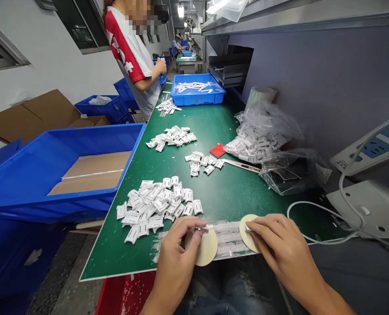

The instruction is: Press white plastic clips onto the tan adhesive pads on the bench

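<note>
My left hand [178, 251] is closed in a pinch at the table's front edge, thumb and fingertips on a small whitish plastic piece [201, 229]. That piece is over a pale yellow round disc [209, 251], which the hand partly covers. To the right, my right hand [281, 245] pinches a small white plastic piece [247, 228] against a second pale yellow disc [247, 239]. Between the discs lies a scuffed strip streaked with white dust [229, 236]. A heap of white plastic parts [155, 203] sits just beyond my left hand.
Smaller piles [173, 136] of white parts lie farther along the green table [210, 197]. A clear bag of parts [260, 135], a utility knife [242, 165] and a power strip [375, 146] are at right. A blue tray [197, 99] stands behind. At left are a blue bin [83, 199] and a standing person [135, 57].
</note>
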`<action>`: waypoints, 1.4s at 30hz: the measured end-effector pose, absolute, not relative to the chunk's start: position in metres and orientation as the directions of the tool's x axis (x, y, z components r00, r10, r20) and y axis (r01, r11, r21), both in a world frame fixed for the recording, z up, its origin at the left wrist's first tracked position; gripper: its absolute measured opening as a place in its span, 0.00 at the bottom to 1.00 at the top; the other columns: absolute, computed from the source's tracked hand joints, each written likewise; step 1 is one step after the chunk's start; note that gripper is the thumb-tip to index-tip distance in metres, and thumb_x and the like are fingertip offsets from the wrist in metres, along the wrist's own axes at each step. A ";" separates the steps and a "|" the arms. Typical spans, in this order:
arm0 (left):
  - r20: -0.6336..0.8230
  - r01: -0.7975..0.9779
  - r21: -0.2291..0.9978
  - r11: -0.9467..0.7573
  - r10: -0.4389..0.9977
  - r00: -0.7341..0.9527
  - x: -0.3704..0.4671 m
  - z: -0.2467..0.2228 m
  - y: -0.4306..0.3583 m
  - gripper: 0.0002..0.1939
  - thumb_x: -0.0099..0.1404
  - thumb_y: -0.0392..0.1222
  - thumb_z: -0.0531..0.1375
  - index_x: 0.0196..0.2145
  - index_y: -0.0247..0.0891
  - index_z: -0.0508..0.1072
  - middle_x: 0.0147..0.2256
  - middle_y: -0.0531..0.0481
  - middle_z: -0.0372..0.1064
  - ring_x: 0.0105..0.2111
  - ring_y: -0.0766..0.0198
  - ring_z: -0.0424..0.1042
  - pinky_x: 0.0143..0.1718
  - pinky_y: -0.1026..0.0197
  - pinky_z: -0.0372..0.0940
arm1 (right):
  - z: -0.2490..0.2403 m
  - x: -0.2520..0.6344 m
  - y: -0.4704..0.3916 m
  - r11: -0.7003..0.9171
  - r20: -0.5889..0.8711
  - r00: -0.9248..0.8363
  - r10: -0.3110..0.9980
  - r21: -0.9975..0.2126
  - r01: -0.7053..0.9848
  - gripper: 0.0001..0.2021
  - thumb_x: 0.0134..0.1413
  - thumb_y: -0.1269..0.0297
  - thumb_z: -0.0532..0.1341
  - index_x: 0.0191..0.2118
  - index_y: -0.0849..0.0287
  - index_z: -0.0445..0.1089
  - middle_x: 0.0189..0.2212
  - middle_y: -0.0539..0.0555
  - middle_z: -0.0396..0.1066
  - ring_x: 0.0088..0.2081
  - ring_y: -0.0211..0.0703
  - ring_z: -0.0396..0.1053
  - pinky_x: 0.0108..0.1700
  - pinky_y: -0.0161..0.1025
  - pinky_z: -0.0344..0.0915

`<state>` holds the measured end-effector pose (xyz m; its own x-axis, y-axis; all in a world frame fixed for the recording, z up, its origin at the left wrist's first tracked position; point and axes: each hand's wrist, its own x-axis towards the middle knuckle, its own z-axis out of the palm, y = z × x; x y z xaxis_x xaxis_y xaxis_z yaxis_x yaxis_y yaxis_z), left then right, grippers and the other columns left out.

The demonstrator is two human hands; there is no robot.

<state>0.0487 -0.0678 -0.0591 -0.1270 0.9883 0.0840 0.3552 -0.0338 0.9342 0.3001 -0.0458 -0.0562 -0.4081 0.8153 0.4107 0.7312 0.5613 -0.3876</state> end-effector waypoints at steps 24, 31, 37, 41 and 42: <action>0.441 0.803 0.353 -0.479 0.843 0.309 0.031 -0.064 -0.078 0.07 0.68 0.31 0.56 0.40 0.38 0.73 0.35 0.47 0.73 0.36 0.60 0.71 0.40 0.59 0.65 | -0.049 0.295 -0.056 0.594 0.345 -0.590 0.730 0.106 0.797 0.13 0.61 0.80 0.54 0.41 0.63 0.74 0.31 0.56 0.72 0.31 0.47 0.61 0.36 0.45 0.51; 0.443 0.801 0.319 -0.507 0.827 0.347 0.031 -0.063 -0.082 0.09 0.68 0.31 0.56 0.42 0.39 0.73 0.37 0.46 0.74 0.39 0.59 0.72 0.42 0.59 0.65 | -0.043 0.293 -0.055 0.613 0.382 -0.590 0.712 0.073 0.787 0.14 0.64 0.79 0.51 0.39 0.63 0.73 0.26 0.55 0.69 0.29 0.44 0.60 0.34 0.44 0.49; 0.428 0.859 0.301 -0.413 0.864 0.265 0.038 -0.063 -0.080 0.08 0.69 0.33 0.55 0.38 0.39 0.74 0.32 0.47 0.72 0.34 0.59 0.70 0.36 0.59 0.64 | -0.045 0.295 -0.047 0.610 0.345 -0.597 0.725 0.083 0.788 0.14 0.65 0.75 0.53 0.32 0.58 0.72 0.24 0.53 0.66 0.25 0.42 0.56 0.32 0.43 0.47; 0.465 0.824 0.330 -0.461 0.839 0.283 0.037 -0.064 -0.083 0.09 0.69 0.32 0.55 0.41 0.40 0.74 0.34 0.47 0.73 0.35 0.61 0.71 0.38 0.60 0.65 | -0.046 0.295 -0.048 0.627 0.395 -0.594 0.700 0.056 0.777 0.13 0.63 0.79 0.52 0.38 0.60 0.73 0.25 0.53 0.67 0.27 0.41 0.57 0.33 0.42 0.48; 0.474 0.829 0.325 -0.455 0.837 0.273 0.037 -0.063 -0.083 0.08 0.69 0.32 0.55 0.40 0.39 0.74 0.33 0.47 0.72 0.34 0.61 0.71 0.37 0.61 0.65 | -0.046 0.295 -0.048 0.623 0.394 -0.590 0.705 0.054 0.780 0.13 0.63 0.79 0.52 0.37 0.60 0.73 0.25 0.52 0.67 0.26 0.41 0.56 0.33 0.42 0.48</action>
<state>0.0373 -0.0829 -0.0632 0.2730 0.8371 0.4740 0.8292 -0.4546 0.3251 0.2950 -0.0479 -0.0462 -0.5902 0.7048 0.3936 0.7802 0.6231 0.0542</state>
